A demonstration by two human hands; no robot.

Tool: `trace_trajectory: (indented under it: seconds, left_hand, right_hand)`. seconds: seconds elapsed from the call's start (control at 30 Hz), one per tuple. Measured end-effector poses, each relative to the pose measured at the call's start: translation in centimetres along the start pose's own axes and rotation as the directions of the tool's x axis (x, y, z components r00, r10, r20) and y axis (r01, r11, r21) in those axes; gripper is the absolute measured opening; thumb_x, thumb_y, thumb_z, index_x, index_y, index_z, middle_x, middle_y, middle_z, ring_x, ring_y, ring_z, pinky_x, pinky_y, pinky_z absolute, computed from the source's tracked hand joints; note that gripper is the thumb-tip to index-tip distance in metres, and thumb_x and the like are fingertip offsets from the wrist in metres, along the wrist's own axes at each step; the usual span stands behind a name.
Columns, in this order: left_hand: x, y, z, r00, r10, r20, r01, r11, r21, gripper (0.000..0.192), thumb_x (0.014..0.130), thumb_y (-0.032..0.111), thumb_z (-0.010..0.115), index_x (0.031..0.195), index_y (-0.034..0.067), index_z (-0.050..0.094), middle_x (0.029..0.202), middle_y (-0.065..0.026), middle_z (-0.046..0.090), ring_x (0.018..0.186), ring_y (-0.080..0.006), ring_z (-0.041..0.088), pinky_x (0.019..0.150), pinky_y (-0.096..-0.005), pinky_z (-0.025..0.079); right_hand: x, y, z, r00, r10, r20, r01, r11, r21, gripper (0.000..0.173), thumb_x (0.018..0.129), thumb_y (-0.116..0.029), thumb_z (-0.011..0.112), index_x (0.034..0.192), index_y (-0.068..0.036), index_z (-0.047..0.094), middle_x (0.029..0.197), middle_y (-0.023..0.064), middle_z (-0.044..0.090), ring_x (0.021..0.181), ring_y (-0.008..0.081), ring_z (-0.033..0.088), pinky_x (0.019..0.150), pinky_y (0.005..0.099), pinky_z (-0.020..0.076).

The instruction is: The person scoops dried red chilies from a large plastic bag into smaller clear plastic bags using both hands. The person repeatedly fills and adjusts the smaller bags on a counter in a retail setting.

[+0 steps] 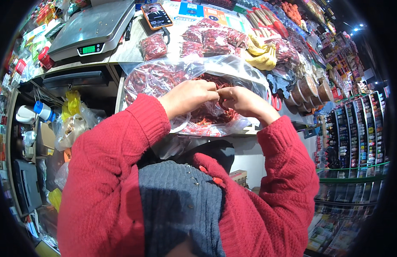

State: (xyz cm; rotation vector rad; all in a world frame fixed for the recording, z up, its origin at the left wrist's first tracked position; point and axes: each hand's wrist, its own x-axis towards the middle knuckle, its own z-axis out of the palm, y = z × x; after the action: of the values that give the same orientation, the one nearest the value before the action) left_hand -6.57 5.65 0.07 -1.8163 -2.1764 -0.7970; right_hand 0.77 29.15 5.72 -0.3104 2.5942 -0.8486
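Note:
A large clear plastic bag (143, 77) lies on the counter before me, its mouth spread wide around many dried red chili peppers (203, 117). Above the peppers, my left hand (193, 94) and my right hand (240, 99) meet at the fingertips. The fingers of both hands are bent, and something small and dark, perhaps a chili, shows under the right fingers. What each pinches is mostly hidden. Beyond the large bag are several small clear packs of dried chilies (216, 41), with one more pack (154, 46) to their left.
A digital scale (89, 29) stands at the back left, near a phone in an orange case (156, 15). Bananas (264, 54) lie behind the bag's right side. Red-handled scissors (276, 102) and round tubs (306, 91) are at the right. An open drawer (76, 80) is at the left.

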Motion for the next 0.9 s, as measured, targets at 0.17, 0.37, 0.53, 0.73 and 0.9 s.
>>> trace_trajectory:
  seconds: [0.17,0.37,0.53,0.73,0.9]
  left_hand:
    - [0.3,0.0,0.0,0.992,0.037,-0.123,-0.052,0.991,-0.122,0.028,0.088,0.003,0.067,0.114,0.013,0.071,0.111,-0.0091,0.07,0.103,-0.0341,0.071,0.084,-0.0434,0.059]
    - [0.2,0.5,0.1,0.99,-0.058,-0.132,0.032,0.98,-0.194,0.015,0.093,0.008,0.068,0.108,0.011,0.071,0.103,-0.0103,0.069,0.098,-0.0349,0.07,0.081,-0.0442,0.058]
    - [0.2,0.2,0.1,0.988,-0.08,-0.132,0.063,0.989,-0.133,0.013,0.092,0.011,0.068,0.105,0.009,0.067,0.1,-0.0093,0.067,0.101,-0.0328,0.069,0.083,-0.0449,0.058]
    - [-0.3,0.0,-1.4,0.993,-0.111,-0.033,0.106,0.986,-0.126,0.019,0.096,0.01,0.066,0.114,0.009,0.063,0.103,-0.0114,0.068,0.101,-0.0361,0.069,0.083,-0.0464,0.056]
    - [0.1,0.2,-2.1,0.998,-0.045,-0.034,0.044,0.999,-0.031,0.019,0.094,0.009,0.064,0.113,0.009,0.062,0.1,-0.011,0.068,0.098,-0.0343,0.07,0.081,-0.0449,0.057]
  right_hand:
    - [0.4,0.4,0.8,0.987,0.067,-0.149,-0.066,0.998,0.008,0.026,0.093,-0.011,0.075,0.117,-0.002,0.076,0.094,0.0201,0.076,0.083,0.0261,0.073,0.08,0.0391,0.0562]
    - [0.1,-1.2,1.3,0.982,-0.053,-0.184,-0.033,0.899,-0.437,0.013,0.09,-0.018,0.075,0.094,-0.005,0.076,0.082,0.0211,0.07,0.076,0.0357,0.073,0.072,0.0453,0.0556]
    - [-0.2,-0.9,1.3,0.979,-0.078,-0.188,0.002,0.927,-0.375,0.012,0.094,-0.014,0.071,0.101,-0.006,0.077,0.093,0.0224,0.074,0.09,0.0401,0.073,0.081,0.047,0.0574]
    - [-2.1,-1.1,-0.9,0.973,-0.119,-0.197,0.063,0.961,-0.27,0.025,0.098,-0.006,0.063,0.12,-0.006,0.074,0.11,0.0203,0.076,0.106,0.0382,0.073,0.092,0.046,0.0565]
    - [-4.0,-2.6,-1.7,0.974,-0.149,-0.171,0.044,0.864,-0.502,0.025,0.098,-0.006,0.061,0.119,-0.008,0.075,0.108,0.0192,0.074,0.108,0.0367,0.071,0.092,0.0461,0.0567]
